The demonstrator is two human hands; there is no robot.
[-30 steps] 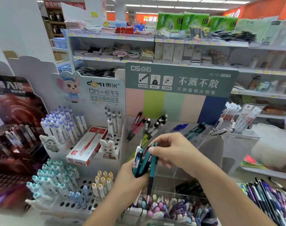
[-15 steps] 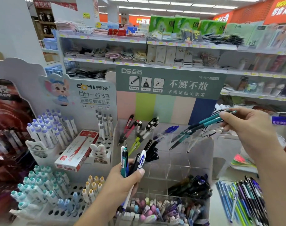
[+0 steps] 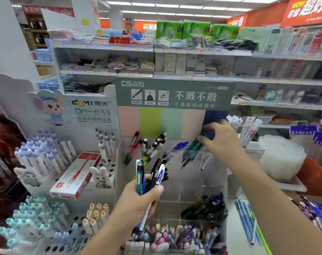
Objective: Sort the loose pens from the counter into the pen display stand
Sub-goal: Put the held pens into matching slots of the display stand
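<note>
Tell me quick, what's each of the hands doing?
Left hand: grips a bunch of pens.
Right hand: pinches teal pens at the stand.

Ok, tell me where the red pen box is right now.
In the head view, the red pen box lies tilted on the white holed stand at left, beside the rabbit figure, left of the clear pen display stand.
</note>
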